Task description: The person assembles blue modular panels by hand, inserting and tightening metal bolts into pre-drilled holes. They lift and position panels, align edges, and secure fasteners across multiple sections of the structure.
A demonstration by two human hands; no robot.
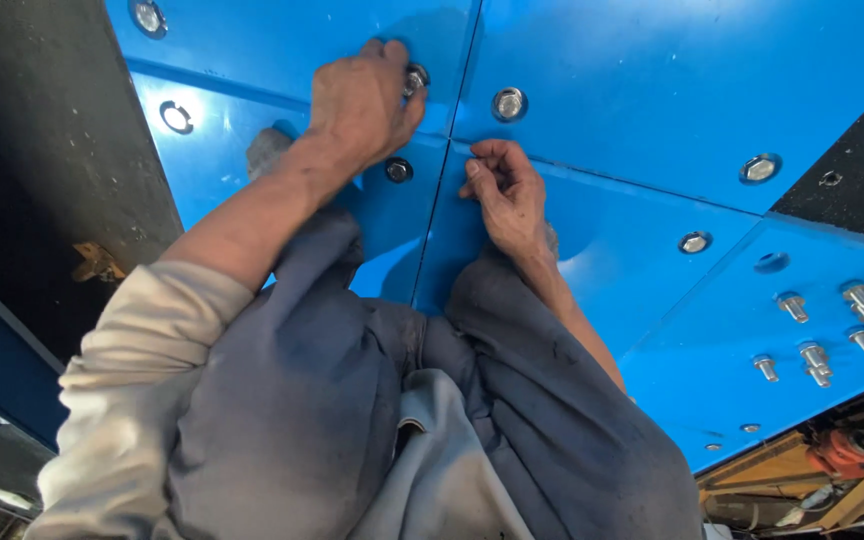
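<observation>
I am crouched over blue panels that meet at seams. My left hand reaches forward, its fingers closed around a silver bolt near the corner where the panels join. My right hand rests on the panel just right of the seam with its fingers curled in, and nothing shows in it. A seated bolt lies between the two hands. Another bolt sits just beyond my right hand. My knees in grey trousers fill the lower view.
More bolts are set in the panels. Several loose bolts stand at the right, near an open hole. Black surfaces border the panels. An orange tool lies below the edge at bottom right.
</observation>
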